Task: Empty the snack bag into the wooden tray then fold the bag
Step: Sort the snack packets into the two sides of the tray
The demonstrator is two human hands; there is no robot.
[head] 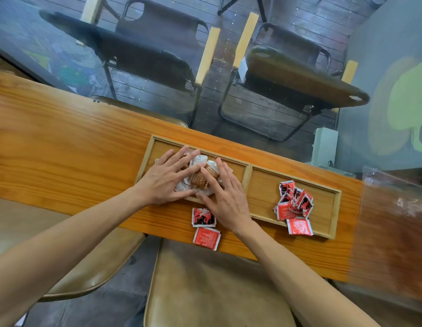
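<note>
A two-compartment wooden tray (250, 167) lies on a narrow wooden table. The crumpled white-and-brown snack bag (200, 169) lies in the left compartment. My left hand (167, 179) presses flat on the bag's left part with fingers spread. My right hand (225, 195) presses on its right side, fingers straight, the wrist over the tray's near rim. Several red snack sachets (293, 200) are heaped in the right compartment; one (299, 226) hangs over the tray's near rim. Two more red sachets (204, 217) (206, 238) lie on the table just in front of the tray.
The table (63, 149) runs left to right with bare wood on the left. Two dark folding chairs (158, 50) (299, 74) stand beyond it. Tan seats (205, 291) sit below its near edge. A clear plastic sheet (398, 208) covers the right end.
</note>
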